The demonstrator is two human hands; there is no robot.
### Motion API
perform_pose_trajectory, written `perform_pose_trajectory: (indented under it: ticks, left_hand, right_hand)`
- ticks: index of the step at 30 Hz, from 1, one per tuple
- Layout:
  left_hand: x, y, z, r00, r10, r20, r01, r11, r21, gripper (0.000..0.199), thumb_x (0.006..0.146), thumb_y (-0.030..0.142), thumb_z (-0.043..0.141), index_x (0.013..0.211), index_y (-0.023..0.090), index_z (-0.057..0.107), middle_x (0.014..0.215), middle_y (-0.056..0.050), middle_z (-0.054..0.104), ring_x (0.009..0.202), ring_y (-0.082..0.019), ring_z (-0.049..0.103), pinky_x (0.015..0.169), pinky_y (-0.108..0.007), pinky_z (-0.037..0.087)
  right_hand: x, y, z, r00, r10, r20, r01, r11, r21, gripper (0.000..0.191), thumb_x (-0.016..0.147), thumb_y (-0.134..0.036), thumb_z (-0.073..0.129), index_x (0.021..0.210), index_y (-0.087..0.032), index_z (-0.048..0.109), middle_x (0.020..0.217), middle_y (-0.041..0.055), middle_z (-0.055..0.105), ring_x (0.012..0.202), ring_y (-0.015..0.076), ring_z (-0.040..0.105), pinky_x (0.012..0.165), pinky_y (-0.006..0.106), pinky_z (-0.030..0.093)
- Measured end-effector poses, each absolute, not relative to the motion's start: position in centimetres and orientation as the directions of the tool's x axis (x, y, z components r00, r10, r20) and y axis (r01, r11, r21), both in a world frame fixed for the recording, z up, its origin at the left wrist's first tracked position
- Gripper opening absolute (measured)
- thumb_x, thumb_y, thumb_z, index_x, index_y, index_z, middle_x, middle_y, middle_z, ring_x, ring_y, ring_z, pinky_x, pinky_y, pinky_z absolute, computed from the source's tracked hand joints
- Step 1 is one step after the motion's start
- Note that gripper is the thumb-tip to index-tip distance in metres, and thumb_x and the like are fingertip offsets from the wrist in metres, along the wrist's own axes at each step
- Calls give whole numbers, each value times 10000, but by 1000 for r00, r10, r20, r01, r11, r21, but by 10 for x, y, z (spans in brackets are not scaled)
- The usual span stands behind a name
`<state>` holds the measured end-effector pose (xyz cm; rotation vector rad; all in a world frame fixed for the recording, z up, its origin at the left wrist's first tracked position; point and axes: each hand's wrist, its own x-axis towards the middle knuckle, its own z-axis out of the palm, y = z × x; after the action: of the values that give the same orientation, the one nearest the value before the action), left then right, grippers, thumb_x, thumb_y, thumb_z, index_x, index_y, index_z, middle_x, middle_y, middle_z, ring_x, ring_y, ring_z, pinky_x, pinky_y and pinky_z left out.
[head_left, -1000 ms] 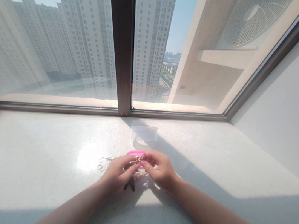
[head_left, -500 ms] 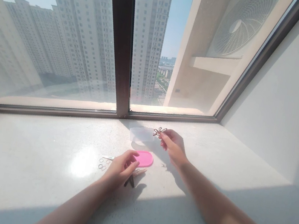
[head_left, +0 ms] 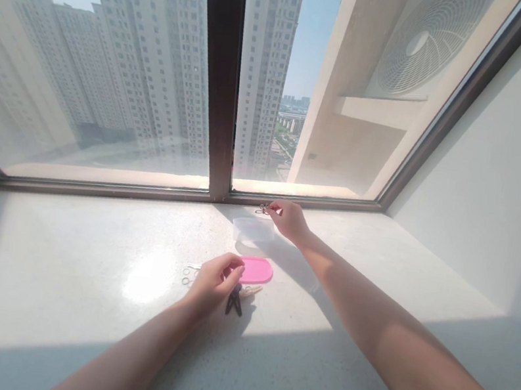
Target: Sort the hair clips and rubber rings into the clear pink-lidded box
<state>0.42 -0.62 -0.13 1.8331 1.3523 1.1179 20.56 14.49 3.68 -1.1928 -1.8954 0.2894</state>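
Observation:
My right hand (head_left: 290, 221) pinches a small brown hair clip of looped wire (head_left: 263, 209) between thumb and fingertips. It is held above the far side of a translucent plastic box (head_left: 252, 230), near the window frame. Closer to me, my left hand (head_left: 216, 281) is closed at the left end of a pink oval lid (head_left: 258, 271), thumb and fingers overlapping its edge. Just right of that hand lie a black clip (head_left: 235, 302) and a light brown clip (head_left: 251, 291). Silver scissors (head_left: 186, 276) show partly on its left, with the rest hidden.
A pale speckled windowsill (head_left: 78, 271) carries everything, with bright glare on its left. Along the back runs a dark window frame (head_left: 219, 189). A white wall (head_left: 486, 186) bounds the right side.
My right hand has carried the wire hair clip away from me and slightly left, from the box's right side to above its far edge. My left hand stays by the lid; the view shifts slightly.

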Motion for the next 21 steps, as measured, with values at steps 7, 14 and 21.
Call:
perform_pose_trajectory:
  ticks: [7, 14, 21]
  left_hand:
    - [6, -7, -1, 125, 946, 299, 453, -322, 831, 151, 834, 291, 536, 818, 190, 647, 711, -10, 662, 623, -152, 575, 597, -246, 417]
    - [6, -4, -5, 166, 937, 306, 412, -348, 842, 162, 858, 290, 519, 837, 181, 637, 719, -13, 647, 647, -156, 585, 617, -255, 422]
    - [4, -3, -3, 151, 942, 298, 424, -334, 842, 160, 831, 302, 547, 825, 181, 651, 681, -4, 646, 594, -145, 579, 567, -241, 423]
  right_hand:
    - [199, 130, 28, -320, 814, 484, 609, 568, -553, 127, 834, -237, 588, 781, -178, 688, 699, 19, 672, 626, 143, 576, 635, 259, 401]
    - [211, 110, 19, -360, 807, 468, 606, 584, -540, 92, 829, -257, 591, 824, -229, 678, 758, 34, 658, 631, 163, 546, 638, 296, 421]
    - [211, 92, 5, -429, 795, 429, 466, 602, -649, 180, 855, -226, 486, 745, -187, 623, 719, 31, 599, 654, 162, 515, 632, 286, 419]
